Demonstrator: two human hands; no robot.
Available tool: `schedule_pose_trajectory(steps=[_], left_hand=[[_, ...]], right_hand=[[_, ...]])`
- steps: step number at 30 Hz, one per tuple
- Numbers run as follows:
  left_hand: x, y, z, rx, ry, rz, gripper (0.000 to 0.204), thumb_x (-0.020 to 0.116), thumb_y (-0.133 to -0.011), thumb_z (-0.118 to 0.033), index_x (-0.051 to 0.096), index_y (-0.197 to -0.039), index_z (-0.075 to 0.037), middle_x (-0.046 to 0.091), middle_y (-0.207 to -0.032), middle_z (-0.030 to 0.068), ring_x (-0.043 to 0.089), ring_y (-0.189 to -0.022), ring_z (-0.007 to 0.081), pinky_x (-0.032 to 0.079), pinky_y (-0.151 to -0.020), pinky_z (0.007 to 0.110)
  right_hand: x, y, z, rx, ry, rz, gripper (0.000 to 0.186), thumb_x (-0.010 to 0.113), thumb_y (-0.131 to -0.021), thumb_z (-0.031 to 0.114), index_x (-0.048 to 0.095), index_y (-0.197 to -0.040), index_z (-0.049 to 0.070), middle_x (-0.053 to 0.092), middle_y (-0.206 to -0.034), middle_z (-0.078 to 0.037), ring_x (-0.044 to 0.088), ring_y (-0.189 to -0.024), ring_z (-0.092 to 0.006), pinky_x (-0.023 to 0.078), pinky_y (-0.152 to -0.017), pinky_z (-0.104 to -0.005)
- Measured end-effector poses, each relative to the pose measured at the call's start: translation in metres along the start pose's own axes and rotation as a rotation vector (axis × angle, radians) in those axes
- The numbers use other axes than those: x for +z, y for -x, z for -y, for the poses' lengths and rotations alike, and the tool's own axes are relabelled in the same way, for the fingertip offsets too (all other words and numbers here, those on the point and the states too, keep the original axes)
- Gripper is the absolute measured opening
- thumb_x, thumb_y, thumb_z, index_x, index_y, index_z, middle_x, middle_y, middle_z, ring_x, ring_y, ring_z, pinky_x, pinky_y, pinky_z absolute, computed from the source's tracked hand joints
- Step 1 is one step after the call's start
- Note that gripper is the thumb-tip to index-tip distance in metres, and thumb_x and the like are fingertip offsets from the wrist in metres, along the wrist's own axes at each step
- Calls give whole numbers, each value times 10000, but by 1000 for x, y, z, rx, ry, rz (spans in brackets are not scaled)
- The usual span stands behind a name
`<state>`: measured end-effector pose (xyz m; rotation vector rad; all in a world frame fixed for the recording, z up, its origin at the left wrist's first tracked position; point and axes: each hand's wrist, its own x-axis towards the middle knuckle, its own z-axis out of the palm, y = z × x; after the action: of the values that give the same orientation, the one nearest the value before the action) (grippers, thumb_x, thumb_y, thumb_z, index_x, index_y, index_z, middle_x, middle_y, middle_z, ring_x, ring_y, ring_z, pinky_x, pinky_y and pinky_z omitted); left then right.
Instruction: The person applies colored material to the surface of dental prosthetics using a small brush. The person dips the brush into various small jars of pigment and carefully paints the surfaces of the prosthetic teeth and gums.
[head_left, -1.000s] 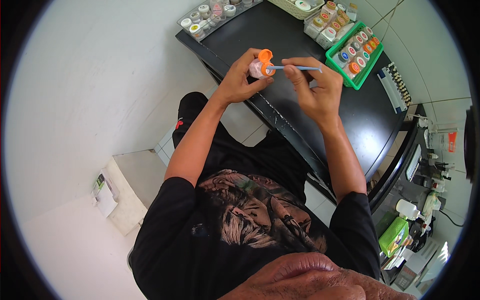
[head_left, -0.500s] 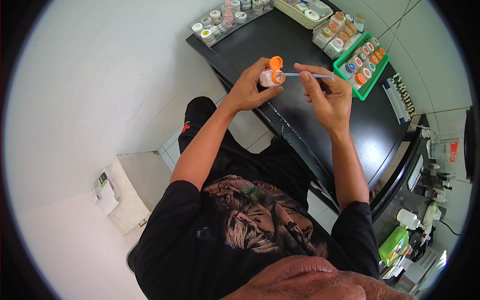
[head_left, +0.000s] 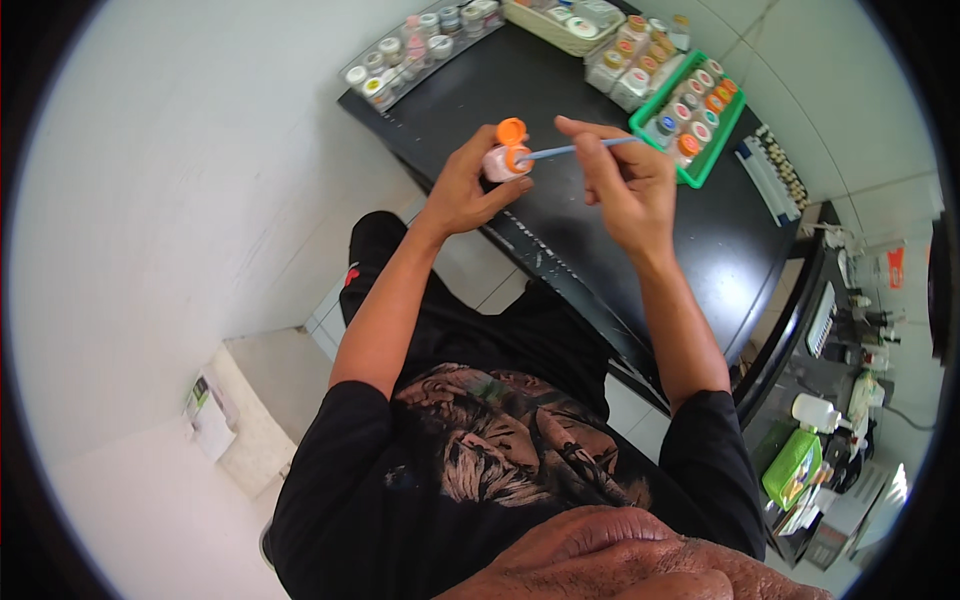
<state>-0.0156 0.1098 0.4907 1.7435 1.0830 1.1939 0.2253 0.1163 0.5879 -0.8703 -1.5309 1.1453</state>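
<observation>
Orange lid (head_left: 511,131) stands open, blue stick (head_left: 556,152) at the opening of a small bottle (head_left: 497,166)

Both hands work close together, over the near edge of a black table (head_left: 455,100). The left hand (head_left: 468,190) is closed around the small bottle, with the thumb on the near side and the other fingers partly hidden behind it. This bottle is clear, has something pale pink inside, and is tilted so that its opening looks toward the right hand (head_left: 637,195). I cannot tell if the bottle touches the table or is held just above it.

The right hand pinches the blue stick between the thumb and the fingers; which fingers press on it, I cannot tell exactly. One finger reaches out above the stick, toward the bottle. The tip of the stick is at the orange opening, but how deep it goes is not clear.

Behind the right hand, on the table, is a green basket (head_left: 712,160) with small bottles, which have white, orange and other coloured caps. Just beside it is a clear container (head_left: 603,82) with more capped bottles, and next to this one a cream basket (head_left: 553,32). At the far left corner lies a clear tray (head_left: 421,82) full of small jars, mostly with white lids. Near the right edge there is a pale holder (head_left: 767,183) with a row of small cream pieces. Further to the right, on another dark surface, I see a white bottle (head_left: 815,412) and a lime-green basket (head_left: 790,467).
</observation>
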Motion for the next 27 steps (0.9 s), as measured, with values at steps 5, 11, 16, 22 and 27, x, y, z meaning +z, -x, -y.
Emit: schedule_pose_trajectory(steps=[5,11,16,22,27], left_hand=[[3,-5,4,166,-117,-84,606,923,-931,-145,698,-1476,-5,695,-1319,109,703,-1234,243,532,-1083,355],[6,-3,10,38,149,-107,631,872,-1004,-80,579,-1556,6,631,-1396,81,644,-1316,190,500,-1176,359],[8,-5,14,20,244,-168,689,839,-990,0,497,-1588,-19,649,-1356,77,650,-1263,164,523,-1140,356],[5,-8,0,-83,268,-245,638,772,-1086,-39,450,-1636,-43,658,-1393,98,672,-1269,142,568,-1102,344],[-35,-30,-6,7,24,-363,481,772,-1108,-83,555,-1531,-11,728,-1276,72,736,-1185,157,621,-1036,339]], right_hand=[[-7,-5,-21,-23,-52,-43,336,721,-1173,268,849,-1251,-32,623,-729,53,524,-610,-27,381,-547,-233],[-17,-16,-77,128,-770,-308,399,622,-1210,337,728,-1094,-29,472,-717,6,454,-615,-106,389,-559,-287],[-15,-7,-109,256,-878,-238,381,637,-1203,337,732,-1112,-20,502,-717,10,477,-623,-118,409,-582,-312],[-18,-6,-114,235,-853,-157,395,594,-1223,330,738,-1116,-22,527,-716,-13,499,-623,-142,423,-611,-320],[-20,-7,-112,256,-828,-132,410,578,-1229,335,741,-1131,-28,545,-734,-23,537,-645,-156,443,-624,-320]])
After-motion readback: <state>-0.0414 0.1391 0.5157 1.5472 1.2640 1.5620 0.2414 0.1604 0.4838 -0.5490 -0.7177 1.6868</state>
